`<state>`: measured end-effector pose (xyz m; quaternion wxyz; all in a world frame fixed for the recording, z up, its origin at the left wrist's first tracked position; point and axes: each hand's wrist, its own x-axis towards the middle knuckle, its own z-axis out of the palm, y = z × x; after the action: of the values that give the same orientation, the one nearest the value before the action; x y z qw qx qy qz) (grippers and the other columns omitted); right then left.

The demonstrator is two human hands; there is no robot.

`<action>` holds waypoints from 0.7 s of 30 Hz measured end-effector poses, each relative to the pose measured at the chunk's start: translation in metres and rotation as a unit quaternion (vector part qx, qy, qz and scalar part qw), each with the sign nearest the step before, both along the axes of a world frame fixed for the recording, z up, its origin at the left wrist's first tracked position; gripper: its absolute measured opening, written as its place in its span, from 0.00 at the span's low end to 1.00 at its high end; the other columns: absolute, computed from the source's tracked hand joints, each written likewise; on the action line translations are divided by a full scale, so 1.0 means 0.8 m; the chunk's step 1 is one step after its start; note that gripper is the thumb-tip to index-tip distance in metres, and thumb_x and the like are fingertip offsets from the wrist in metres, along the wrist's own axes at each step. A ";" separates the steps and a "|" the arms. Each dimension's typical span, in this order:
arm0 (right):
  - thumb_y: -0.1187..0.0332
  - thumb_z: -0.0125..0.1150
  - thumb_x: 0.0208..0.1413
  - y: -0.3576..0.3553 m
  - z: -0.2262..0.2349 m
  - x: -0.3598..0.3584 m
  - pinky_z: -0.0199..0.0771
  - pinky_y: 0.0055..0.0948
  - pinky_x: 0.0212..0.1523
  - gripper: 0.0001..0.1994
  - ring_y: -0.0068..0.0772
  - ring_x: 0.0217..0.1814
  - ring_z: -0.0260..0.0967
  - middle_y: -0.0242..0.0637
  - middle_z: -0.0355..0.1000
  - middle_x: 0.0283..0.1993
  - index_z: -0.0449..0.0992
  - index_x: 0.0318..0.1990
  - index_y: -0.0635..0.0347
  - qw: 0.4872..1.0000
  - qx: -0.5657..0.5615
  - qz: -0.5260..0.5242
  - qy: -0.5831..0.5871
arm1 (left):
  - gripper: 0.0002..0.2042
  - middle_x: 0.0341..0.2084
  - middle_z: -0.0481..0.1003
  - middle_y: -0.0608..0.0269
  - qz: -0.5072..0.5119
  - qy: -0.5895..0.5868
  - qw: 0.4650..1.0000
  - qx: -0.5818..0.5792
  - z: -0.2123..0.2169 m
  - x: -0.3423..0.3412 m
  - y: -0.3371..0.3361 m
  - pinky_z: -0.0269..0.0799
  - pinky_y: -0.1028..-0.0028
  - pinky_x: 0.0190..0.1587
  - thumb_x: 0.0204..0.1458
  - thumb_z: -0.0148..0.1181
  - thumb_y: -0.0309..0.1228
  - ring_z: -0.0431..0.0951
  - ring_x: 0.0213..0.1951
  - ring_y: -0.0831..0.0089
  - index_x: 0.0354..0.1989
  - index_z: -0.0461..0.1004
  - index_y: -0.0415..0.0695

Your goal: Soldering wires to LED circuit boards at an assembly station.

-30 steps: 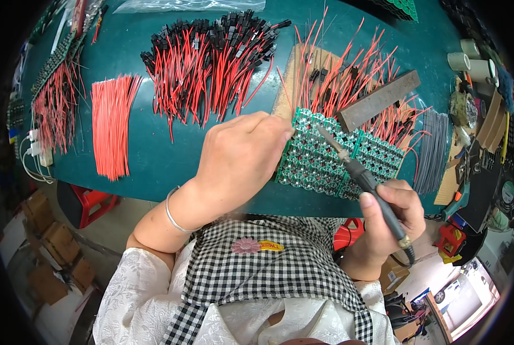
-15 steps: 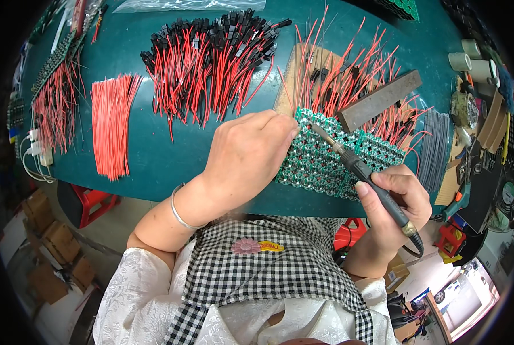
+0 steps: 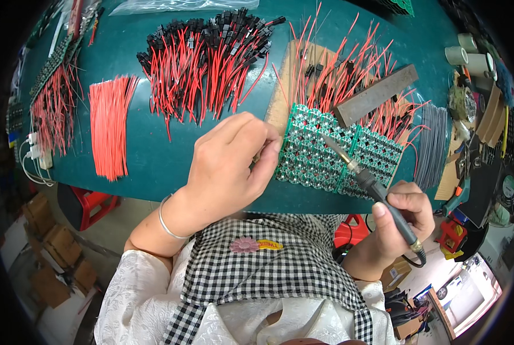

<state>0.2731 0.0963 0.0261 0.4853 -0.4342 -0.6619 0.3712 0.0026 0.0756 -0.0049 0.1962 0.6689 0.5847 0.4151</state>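
My right hand grips a soldering iron by its dark handle. The iron's tip hovers over or touches the green circuit boards; I cannot tell which. Rows of small round boards make up these panels, with red wires fanning out from their far side. Just left of the panels is my left hand, fingers curled and thumb against the forefinger; whatever it may hold is hidden. Across the wires behind the boards lies a flat metal bar.
Red-and-black wires with black connectors lie at the table's far middle. Left of them is a bundle of red wires. Grey wires rest to the right, near white rolls. A wired board panel lies far left.
My left hand has pulled back left and toward me, away from the boards' edge. The soldering iron has shifted slightly right and nearer, its tip moving off the far-left corner of the boards.
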 end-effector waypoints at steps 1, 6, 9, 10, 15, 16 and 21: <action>0.78 0.77 0.38 -0.003 0.000 0.000 0.65 0.25 0.26 0.14 0.29 0.24 0.69 0.40 0.74 0.25 0.76 0.31 0.67 1.000 0.004 0.013 -0.014 | 0.05 0.23 0.77 0.62 -0.008 -0.003 1.000 -0.015 -0.001 0.000 -0.004 0.69 0.73 0.24 0.49 0.68 0.17 0.75 0.21 0.71 0.31 0.78 0.39; 0.79 0.77 0.38 -0.012 -0.001 -0.009 0.64 0.24 0.23 0.13 0.28 0.21 0.69 0.40 0.74 0.23 0.76 0.30 0.66 0.997 -0.016 0.039 -0.058 | 0.06 0.23 0.77 0.61 -0.033 0.021 0.998 -0.048 -0.014 0.004 -0.015 0.70 0.71 0.24 0.49 0.68 0.17 0.76 0.22 0.69 0.33 0.79 0.39; 0.79 0.77 0.38 -0.011 -0.004 -0.013 0.63 0.23 0.23 0.13 0.27 0.20 0.69 0.39 0.74 0.23 0.76 0.30 0.66 0.997 -0.016 0.035 -0.069 | 0.06 0.22 0.77 0.60 -0.025 0.025 0.999 -0.035 -0.015 0.006 -0.014 0.70 0.71 0.25 0.49 0.68 0.17 0.76 0.21 0.67 0.33 0.79 0.39; 0.79 0.78 0.38 -0.010 -0.005 -0.014 0.63 0.23 0.22 0.13 0.27 0.20 0.68 0.39 0.74 0.23 0.76 0.30 0.66 0.997 -0.013 0.034 -0.069 | 0.05 0.22 0.77 0.60 -0.024 0.030 0.999 -0.034 -0.016 0.007 -0.014 0.70 0.71 0.25 0.49 0.68 0.17 0.76 0.21 0.67 0.33 0.79 0.39; 0.80 0.78 0.39 -0.011 -0.005 -0.021 0.63 0.23 0.22 0.13 0.26 0.21 0.69 0.39 0.74 0.24 0.77 0.29 0.66 0.994 -0.038 0.024 -0.095 | 0.06 0.21 0.76 0.60 -0.023 0.046 0.998 -0.033 -0.019 0.008 -0.014 0.70 0.70 0.25 0.49 0.68 0.18 0.77 0.22 0.66 0.33 0.78 0.39; 0.80 0.78 0.39 -0.010 -0.006 -0.022 0.63 0.23 0.22 0.13 0.26 0.21 0.69 0.39 0.74 0.24 0.77 0.29 0.66 0.994 -0.038 0.021 -0.099 | 0.06 0.21 0.76 0.60 -0.023 0.046 0.998 -0.030 -0.020 0.008 -0.014 0.70 0.70 0.25 0.49 0.68 0.18 0.77 0.22 0.66 0.33 0.78 0.39; 0.80 0.78 0.39 -0.011 -0.007 -0.023 0.64 0.23 0.22 0.13 0.27 0.21 0.70 0.40 0.74 0.24 0.77 0.30 0.66 0.996 -0.002 0.038 -0.082 | 0.06 0.22 0.77 0.60 -0.017 0.039 0.999 -0.024 -0.023 0.008 -0.014 0.71 0.69 0.25 0.48 0.68 0.18 0.77 0.22 0.66 0.33 0.79 0.39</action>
<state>0.2545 0.0876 0.0208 0.4139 -0.4389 -0.7149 0.3537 0.0088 0.0645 -0.0231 0.1965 0.6896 0.5903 0.3706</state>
